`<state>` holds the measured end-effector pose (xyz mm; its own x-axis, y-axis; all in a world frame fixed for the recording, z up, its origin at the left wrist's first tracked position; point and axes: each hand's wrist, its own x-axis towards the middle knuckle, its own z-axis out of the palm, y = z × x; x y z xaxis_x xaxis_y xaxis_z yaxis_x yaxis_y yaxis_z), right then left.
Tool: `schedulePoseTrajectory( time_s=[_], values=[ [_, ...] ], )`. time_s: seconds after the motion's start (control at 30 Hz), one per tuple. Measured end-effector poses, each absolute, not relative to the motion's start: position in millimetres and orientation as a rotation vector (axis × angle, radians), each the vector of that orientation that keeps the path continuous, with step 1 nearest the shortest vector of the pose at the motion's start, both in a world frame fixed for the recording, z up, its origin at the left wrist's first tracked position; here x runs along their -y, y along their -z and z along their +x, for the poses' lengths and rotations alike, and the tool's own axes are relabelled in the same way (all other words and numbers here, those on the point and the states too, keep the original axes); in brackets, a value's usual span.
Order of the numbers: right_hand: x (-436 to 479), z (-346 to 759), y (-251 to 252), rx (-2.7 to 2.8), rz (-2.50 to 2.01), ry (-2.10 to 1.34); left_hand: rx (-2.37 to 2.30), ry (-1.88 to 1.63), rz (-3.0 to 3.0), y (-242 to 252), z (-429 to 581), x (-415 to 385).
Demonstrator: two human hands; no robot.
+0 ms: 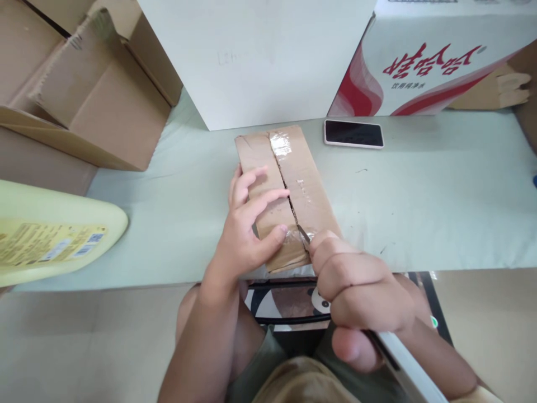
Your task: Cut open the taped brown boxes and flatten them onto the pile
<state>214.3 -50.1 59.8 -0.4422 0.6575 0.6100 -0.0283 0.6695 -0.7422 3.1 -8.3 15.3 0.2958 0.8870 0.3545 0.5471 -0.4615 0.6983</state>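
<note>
Fingers of the left hand are spread apart across a cardboard box, which is laid on the pale green table cover at its front edge. A knife is clamped in the curled fingers of the right hand, its blade set at the box's lengthwise seam.

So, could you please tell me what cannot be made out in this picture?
Head view:
Inside the small carton: hidden under its flaps.
Knife handle: partly covered by the right hand.
Yellow bottle: cut off by the left edge.
Bottle label: print too small to read.
</note>
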Motion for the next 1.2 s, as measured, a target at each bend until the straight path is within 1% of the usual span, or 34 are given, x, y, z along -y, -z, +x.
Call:
schedulePoseTrajectory(
  time_s=[0.13,0.27,0.37,0.77,0.9,1.2],
  values=[
    [52.5,207.0,-61.1,1.720,-0.533,-0.958,-1.263,-1.036,2.121,-15.3,2.9,8.3],
    [52.9,194.0,-52.6,1.419,-0.459,-0.922,-1.274,-1.015,2.124,-14.9,2.2,7.7],
    [50.7,190.2,-47.0,1.326,-0.460,-0.930,-1.252,-1.034,2.129,-13.9,1.7,7.2],
    [51.1,195.3,-46.3,1.255,-0.551,-0.999,-1.253,-1.064,2.135,-12.1,2.1,7.3],
    [51.4,196.0,-47.7,1.253,-0.543,-1.023,-1.216,-1.103,2.124,-11.6,2.1,6.9],
    [53.7,196.6,-50.1,1.215,-0.511,-1.135,-1.249,-1.063,2.130,-11.0,1.3,6.7]
  ],
)
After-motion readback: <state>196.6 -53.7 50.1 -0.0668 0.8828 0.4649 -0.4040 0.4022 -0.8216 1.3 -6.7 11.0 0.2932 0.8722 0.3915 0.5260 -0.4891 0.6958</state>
